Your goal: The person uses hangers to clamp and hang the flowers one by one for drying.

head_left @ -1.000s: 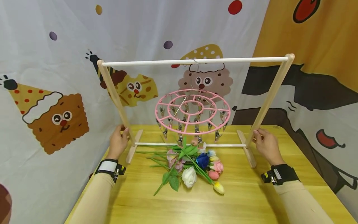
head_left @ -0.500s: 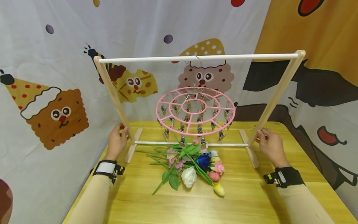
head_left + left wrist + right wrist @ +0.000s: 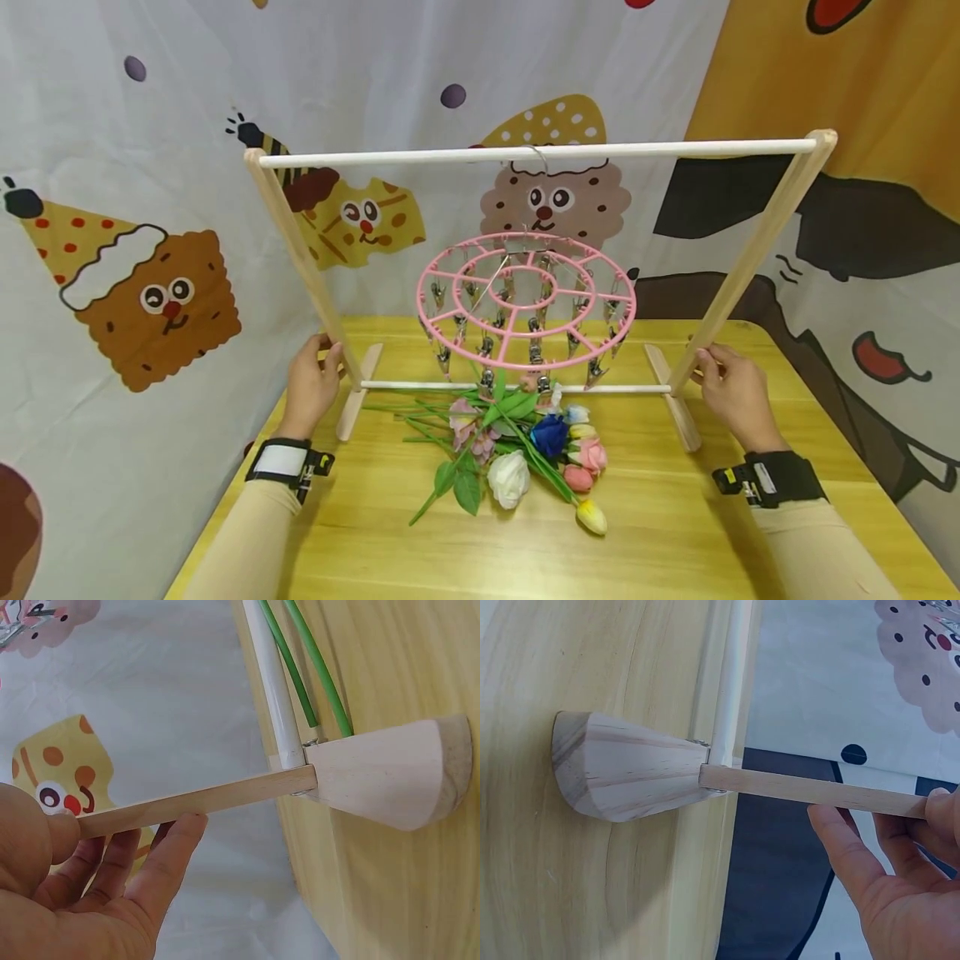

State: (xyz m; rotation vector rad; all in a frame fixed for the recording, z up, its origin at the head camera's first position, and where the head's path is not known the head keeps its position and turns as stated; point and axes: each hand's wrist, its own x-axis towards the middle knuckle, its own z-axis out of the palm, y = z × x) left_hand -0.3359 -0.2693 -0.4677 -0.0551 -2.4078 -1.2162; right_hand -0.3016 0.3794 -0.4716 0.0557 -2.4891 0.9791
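A wooden drying rack with a white top bar [image 3: 420, 156] and a white lower bar [image 3: 622, 389] stands on the table. My left hand [image 3: 313, 385] pinches its left upright [image 3: 300, 258] low down, thumb on one side and fingers on the other. Likewise, my right hand [image 3: 737, 398] pinches the right upright [image 3: 757, 242] just above its foot [image 3: 634, 766]. From the top bar's middle hangs a pink round clip hanger [image 3: 504, 363] on a metal hook, with several metal clips dangling. Below and in front lie artificial flowers, among them a white rose [image 3: 509, 479] and a blue rose [image 3: 550, 435].
The wooden table [image 3: 465, 562] ends close behind the rack. A white curtain [image 3: 360, 75] with cartoon food prints hangs behind and to the left. More flowers, including a yellow tulip [image 3: 592, 517] and a pink rose [image 3: 592, 455], lie near the middle.
In the head view the rack looks larger, its top bar wider and higher, and its right foot a little further right. Both hands keep their hold on the uprights. The flowers have hardly moved.
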